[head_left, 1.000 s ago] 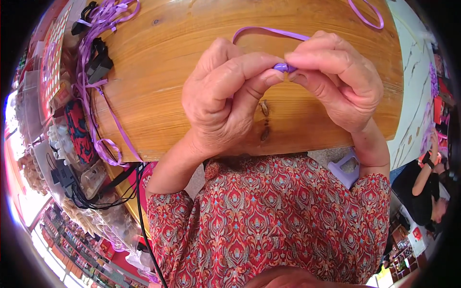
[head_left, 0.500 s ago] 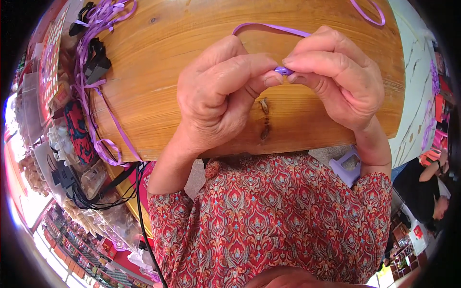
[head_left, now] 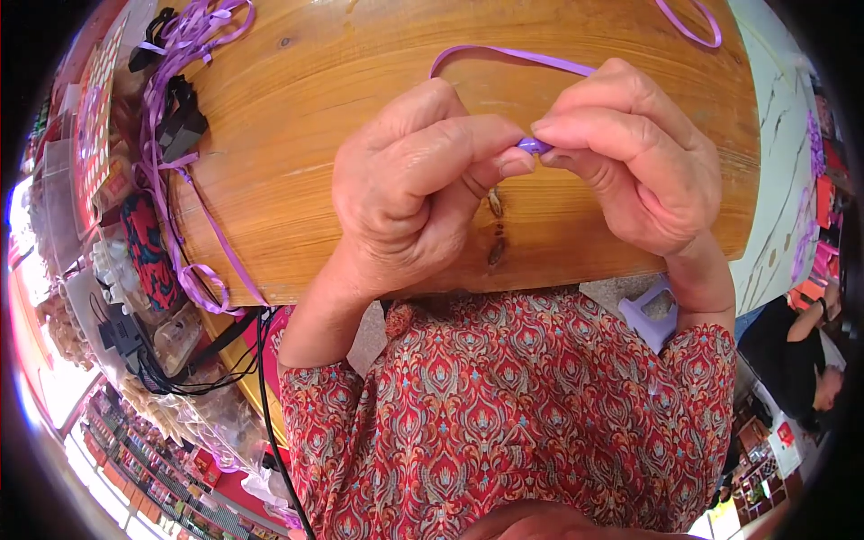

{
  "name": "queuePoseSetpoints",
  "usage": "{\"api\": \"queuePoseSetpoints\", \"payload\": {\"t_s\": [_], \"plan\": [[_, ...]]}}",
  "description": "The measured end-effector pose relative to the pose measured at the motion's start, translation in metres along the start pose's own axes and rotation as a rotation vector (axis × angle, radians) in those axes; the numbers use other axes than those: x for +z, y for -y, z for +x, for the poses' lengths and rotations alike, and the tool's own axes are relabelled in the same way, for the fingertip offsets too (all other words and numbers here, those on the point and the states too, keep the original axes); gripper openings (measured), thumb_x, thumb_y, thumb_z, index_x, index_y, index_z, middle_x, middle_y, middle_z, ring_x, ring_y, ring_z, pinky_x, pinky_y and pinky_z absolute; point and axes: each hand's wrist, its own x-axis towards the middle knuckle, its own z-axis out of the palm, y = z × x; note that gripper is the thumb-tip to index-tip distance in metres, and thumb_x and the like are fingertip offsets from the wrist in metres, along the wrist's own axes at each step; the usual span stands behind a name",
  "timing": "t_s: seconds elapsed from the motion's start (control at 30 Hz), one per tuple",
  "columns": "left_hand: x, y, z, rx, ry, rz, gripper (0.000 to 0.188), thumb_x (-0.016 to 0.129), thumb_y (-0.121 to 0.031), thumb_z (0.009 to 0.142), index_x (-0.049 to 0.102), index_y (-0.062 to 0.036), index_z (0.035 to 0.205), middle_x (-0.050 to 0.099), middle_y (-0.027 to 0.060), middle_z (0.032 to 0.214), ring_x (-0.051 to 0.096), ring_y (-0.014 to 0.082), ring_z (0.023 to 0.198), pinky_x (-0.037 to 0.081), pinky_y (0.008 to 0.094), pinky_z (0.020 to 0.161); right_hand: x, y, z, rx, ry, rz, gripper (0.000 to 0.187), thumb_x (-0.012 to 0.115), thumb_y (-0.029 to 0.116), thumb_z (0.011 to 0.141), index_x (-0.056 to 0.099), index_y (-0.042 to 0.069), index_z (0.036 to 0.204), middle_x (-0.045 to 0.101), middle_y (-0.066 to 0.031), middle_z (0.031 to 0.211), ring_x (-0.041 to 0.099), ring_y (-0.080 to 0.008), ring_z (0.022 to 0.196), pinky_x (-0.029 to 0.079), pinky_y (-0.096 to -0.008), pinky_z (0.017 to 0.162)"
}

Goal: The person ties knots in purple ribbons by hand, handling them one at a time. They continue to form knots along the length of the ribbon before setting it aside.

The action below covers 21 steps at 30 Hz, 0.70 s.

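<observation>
Between the fingertips of both hands a short length of purple ribbon (head_left: 535, 145) shows, looking folded or twisted where it is pinched. My left hand (head_left: 409, 171) grips one side of it with thumb and forefinger. Closed on the other side, my right hand (head_left: 634, 148) has its thumb and forefinger nearly touching the left fingertips. A longer strip of purple ribbon (head_left: 504, 54) arches over the wooden table behind the hands and passes behind the right one. What lies inside the closed fingers is hidden.
Tangled purple ribbon (head_left: 193, 36) hangs down the left side of the wooden table (head_left: 297, 117), beside black clips or straps (head_left: 183, 117). Black cables (head_left: 261, 360) run near the lower left corner. A ribbon loop (head_left: 697, 22) lies far right. A person (head_left: 792, 351) is beyond at right.
Both hands have shifted slightly nearer, with the purple piece turned a little between the fingertips. The grips stay closed.
</observation>
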Motion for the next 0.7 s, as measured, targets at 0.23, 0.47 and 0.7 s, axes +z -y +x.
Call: {"api": "queuePoseSetpoints", "payload": {"t_s": [0.23,0.47,0.7], "plan": [[0.0054,0.0038,-0.0026,0.0,-0.014,-0.067,0.014,0.073,-0.003,0.07,0.066,-0.0043,0.082,0.05,0.0044,0.062,0.045,0.0152,0.051,0.035,0.0264,0.046,0.0003,0.0015,0.0014,0.01,0.007,0.014,0.017,0.069,0.0,0.073,0.062,-0.004,0.088,0.059,-0.013,0.08,0.056,-0.02,0.064,0.045,-0.0262,0.054],[0.0064,0.0017,-0.0046,-0.018,-0.024,-0.12,0.013,0.072,-0.003,0.07,0.067,-0.0046,0.082,0.052,0.0037,0.063,0.045,0.0146,0.052,0.036,0.0266,0.046,0.0006,0.0033,-0.0024,0.009,-0.007,0.06,0.018,0.068,-0.001,0.073,0.061,-0.004,0.09,0.058,-0.0123,0.08,0.056,-0.0191,0.064,0.045,-0.0264,0.054],[0.0012,0.0016,-0.0041,-0.018,0.058,-0.158,0.014,0.07,-0.001,0.07,0.067,-0.0046,0.083,0.052,0.0041,0.062,0.045,0.0155,0.053,0.036,0.0268,0.047,-0.0003,0.0051,-0.0034,0.025,0.026,0.098,0.02,0.069,0.0,0.072,0.061,-0.002,0.091,0.057,-0.01,0.079,0.054,-0.0192,0.063,0.043,-0.0268,0.053]]}}
